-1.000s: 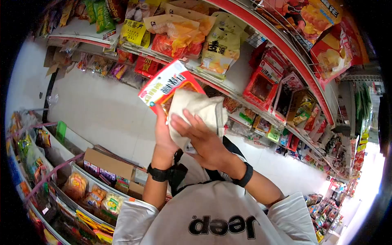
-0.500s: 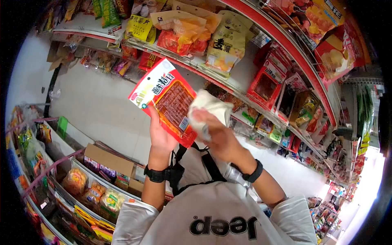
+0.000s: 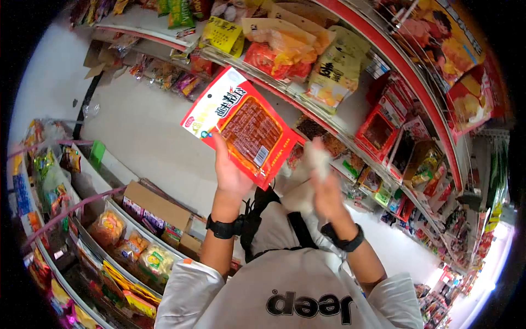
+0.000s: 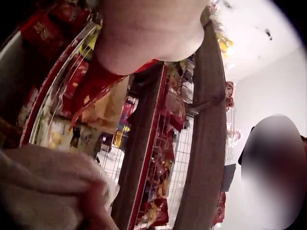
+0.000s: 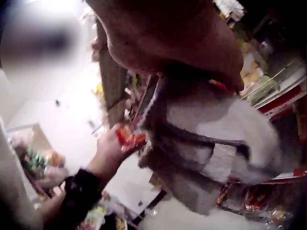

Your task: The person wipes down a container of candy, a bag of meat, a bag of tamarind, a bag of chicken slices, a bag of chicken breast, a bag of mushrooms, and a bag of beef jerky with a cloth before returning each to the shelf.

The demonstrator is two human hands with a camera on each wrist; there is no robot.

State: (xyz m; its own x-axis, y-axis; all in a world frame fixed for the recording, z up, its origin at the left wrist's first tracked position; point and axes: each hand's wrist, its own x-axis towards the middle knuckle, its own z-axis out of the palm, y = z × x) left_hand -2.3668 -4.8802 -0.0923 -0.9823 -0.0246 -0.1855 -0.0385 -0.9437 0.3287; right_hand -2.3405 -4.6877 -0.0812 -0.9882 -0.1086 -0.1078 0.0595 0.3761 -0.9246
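Note:
A red and white packet of brown food, with a barcode, tilts in the left hand, whose thumb lies on its face. To its right, apart from it, the blurred right hand grips a pale cloth. From the left wrist, the left hand shows above the red packet, and the cloth fills the lower left. In the right wrist view the cloth hangs in folds below the right hand; beyond are the left hand and part of the packet.
Shelves of bagged snacks with a red edge run along the top and right. At lower left stand curved racks holding an open carton and several clear bags. The pale floor shows between them.
The right hand has drawn the cloth off the packet and away to the right, uncovering the packet's face. The left hand keeps its grip on the packet, now farther right in the head view.

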